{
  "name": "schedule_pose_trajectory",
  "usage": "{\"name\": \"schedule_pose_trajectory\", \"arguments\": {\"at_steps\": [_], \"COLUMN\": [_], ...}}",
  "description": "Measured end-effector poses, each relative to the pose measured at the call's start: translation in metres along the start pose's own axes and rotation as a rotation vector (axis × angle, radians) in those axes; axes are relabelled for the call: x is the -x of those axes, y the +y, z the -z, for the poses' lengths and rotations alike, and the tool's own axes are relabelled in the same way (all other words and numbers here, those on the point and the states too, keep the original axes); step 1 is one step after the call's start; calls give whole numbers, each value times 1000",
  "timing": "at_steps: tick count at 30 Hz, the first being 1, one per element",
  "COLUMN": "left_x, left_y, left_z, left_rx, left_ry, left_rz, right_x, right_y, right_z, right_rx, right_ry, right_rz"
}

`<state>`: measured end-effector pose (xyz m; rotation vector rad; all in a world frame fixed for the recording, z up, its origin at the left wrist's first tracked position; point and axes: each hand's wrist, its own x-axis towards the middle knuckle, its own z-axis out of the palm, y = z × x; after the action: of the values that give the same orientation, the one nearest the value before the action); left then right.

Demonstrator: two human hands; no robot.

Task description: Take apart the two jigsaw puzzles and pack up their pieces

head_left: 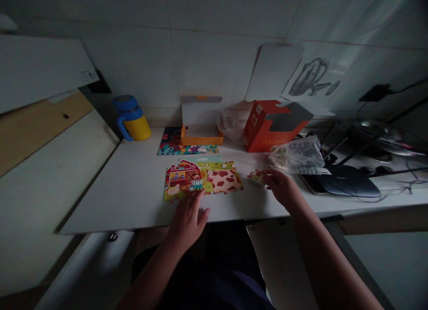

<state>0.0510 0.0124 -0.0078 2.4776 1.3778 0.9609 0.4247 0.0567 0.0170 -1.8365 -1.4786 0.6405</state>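
Note:
A partly joined farm jigsaw puzzle (pixel 222 181), with a red barn and a spotted cow, lies flat on the white table (pixel 117 189). At its lower edge rests my left hand (pixel 189 218), fingers stretched and thumb apart, with nothing in it; the fingertips reach the barn side. To the right of the cow, my right hand (pixel 279 185) pinches a jigsaw puzzle piece (pixel 257 178) just over the tabletop. Whether it is one piece or a small stack, I cannot tell. A pale green sheet (pixel 214 159) shows behind the puzzle's top edge.
Behind the puzzle, an open orange box (pixel 202 141) stands on a dark patterned board (pixel 167 142). A blue and yellow jug (pixel 133 120) is at the back left. Toward the right are a red carton (pixel 261 129), a clear plastic bag (pixel 301 156), a dark flat device (pixel 347 181) and cables.

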Motion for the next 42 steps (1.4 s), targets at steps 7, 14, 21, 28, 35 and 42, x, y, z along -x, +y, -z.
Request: {"name": "schedule_pose_trajectory", "arguments": {"at_steps": [7,14,21,28,35,42], "left_x": [1,0,0,1,-1,-1], "left_y": [-1,1,1,1,2,3], "left_z": [-4,-2,-3,-3,-1,0], "left_rx": [-12,-29,-51,-58,-43,-24], "left_ry": [-2,-15,0,2,6,-18], "left_rz": [14,11,-7,-4,-17,1], "right_x": [-13,-11,0,-9,-24,-38], "right_y": [2,4,12,11,4,9], "right_z": [-1,-3,-3,-1,1,-8], "right_rx": [257,384,354,393,374,485], "right_ry": [7,39,-24,-100,-158,-59], "right_rz": [-9,78,269,388,475,523]}}
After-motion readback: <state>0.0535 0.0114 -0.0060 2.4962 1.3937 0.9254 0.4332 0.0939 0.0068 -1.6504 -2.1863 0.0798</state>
